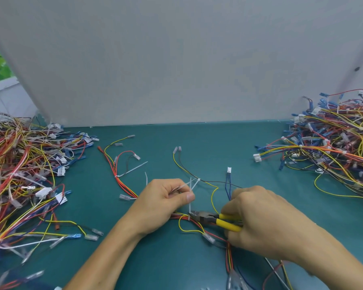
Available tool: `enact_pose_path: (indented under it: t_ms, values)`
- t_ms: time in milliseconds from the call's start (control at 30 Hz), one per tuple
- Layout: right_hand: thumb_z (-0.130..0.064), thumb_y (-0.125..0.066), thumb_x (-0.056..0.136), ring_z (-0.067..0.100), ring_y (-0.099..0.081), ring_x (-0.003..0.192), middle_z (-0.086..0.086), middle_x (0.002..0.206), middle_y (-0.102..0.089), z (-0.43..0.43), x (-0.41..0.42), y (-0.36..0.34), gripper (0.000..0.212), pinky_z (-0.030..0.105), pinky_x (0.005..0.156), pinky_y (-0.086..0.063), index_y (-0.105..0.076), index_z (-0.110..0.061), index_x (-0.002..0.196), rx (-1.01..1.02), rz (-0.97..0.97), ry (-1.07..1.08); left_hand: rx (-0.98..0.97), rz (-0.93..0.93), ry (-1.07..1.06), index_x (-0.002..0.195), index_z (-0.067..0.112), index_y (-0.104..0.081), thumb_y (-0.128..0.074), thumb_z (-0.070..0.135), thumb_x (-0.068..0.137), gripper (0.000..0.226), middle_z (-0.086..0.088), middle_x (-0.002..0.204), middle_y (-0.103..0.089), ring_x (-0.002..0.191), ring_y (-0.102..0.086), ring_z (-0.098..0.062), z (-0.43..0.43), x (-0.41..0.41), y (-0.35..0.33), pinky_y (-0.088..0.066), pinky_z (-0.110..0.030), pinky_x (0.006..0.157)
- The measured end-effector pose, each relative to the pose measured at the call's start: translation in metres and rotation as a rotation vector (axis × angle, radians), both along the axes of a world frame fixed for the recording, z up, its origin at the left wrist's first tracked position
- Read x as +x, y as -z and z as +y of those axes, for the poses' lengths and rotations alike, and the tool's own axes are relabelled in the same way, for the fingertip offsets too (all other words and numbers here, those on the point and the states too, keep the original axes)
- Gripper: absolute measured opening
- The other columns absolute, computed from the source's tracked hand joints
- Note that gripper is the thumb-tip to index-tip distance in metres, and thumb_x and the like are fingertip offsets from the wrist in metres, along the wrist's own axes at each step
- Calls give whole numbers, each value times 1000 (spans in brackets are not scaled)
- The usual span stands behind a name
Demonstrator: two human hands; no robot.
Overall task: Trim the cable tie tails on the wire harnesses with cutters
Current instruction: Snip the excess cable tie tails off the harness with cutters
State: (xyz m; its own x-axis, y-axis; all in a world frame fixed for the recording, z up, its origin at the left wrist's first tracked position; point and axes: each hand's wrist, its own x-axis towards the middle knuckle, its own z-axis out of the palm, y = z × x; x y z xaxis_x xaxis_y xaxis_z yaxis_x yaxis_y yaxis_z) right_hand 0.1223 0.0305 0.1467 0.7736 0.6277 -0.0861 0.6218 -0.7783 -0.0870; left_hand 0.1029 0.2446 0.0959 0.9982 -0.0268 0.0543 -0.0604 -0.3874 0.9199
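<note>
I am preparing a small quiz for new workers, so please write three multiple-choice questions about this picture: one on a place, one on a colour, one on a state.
1. Where is the tip of the cutters?
A) at the foot of the white tie tail, on the harness between the hands
B) lying apart from both hands
C) raised high above the wires

2. What colour are the cutter handles?
A) red
B) yellow
C) black

3. What is the left hand doing?
A) lying flat and open
B) pinching the tie tail
C) holding the cutters

Answers:
1 A, the dark tip meets the tie where it wraps the wires.
2 B, yellow handles stick out of the right hand.
3 B, the thumb and fingers close on the white strip.
</note>
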Motion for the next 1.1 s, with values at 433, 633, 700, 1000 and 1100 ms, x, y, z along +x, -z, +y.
enact_pose_path:
  t_ms: [433, 633, 700, 1000, 1100]
  values:
    - [-42, -45, 85, 26, -42, 75, -4, 85, -39, 1, 0, 3, 20, 31, 58, -28, -47, -22, 80, -71, -82, -93, 30, 9, -4, 69, 26, -65, -63, 38, 75, 14, 11, 49, -40, 54, -33, -11, -1, 0, 0, -30, -24, 55]
    - [-38, -48, 82, 26, -39, 74, -4, 84, -38, 1, 3, 6, 18, 27, 48, -22, -44, -22, 77, -101, -93, -103, 41, 9, -3, 69, 26, -65, -63, 38, 75, 14, 10, 51, -41, 55, -34, -12, -3, 0, -1, -30, -26, 55]
    - [-38, -48, 81, 27, -39, 74, -4, 84, -38, 0, 4, 7, 19, 26, 48, -20, -43, -21, 77, -100, -97, -108, 43, 10, -3, 69, 27, -65, -62, 39, 75, 13, 10, 51, -40, 55, -34, -13, -3, 0, -2, -30, -26, 55]
    - [-40, -47, 83, 26, -38, 74, -4, 80, -35, 0, 6, 12, 20, 22, 48, -19, -40, -22, 76, -67, -98, -112, 87, -20, -28, 75, 21, -63, -61, 42, 77, 22, 7, 51, -37, 55, -32, -15, -1, 2, 2, -30, -30, 57]
    - [-40, -46, 83, 25, -38, 74, -4, 81, -36, 0, 4, 13, 20, 23, 48, -20, -40, -22, 77, -64, -91, -116, 75, -53, -32, 75, 16, -60, -60, 41, 78, 26, 5, 54, -36, 57, -31, -16, -2, 1, 2, -29, -31, 58]
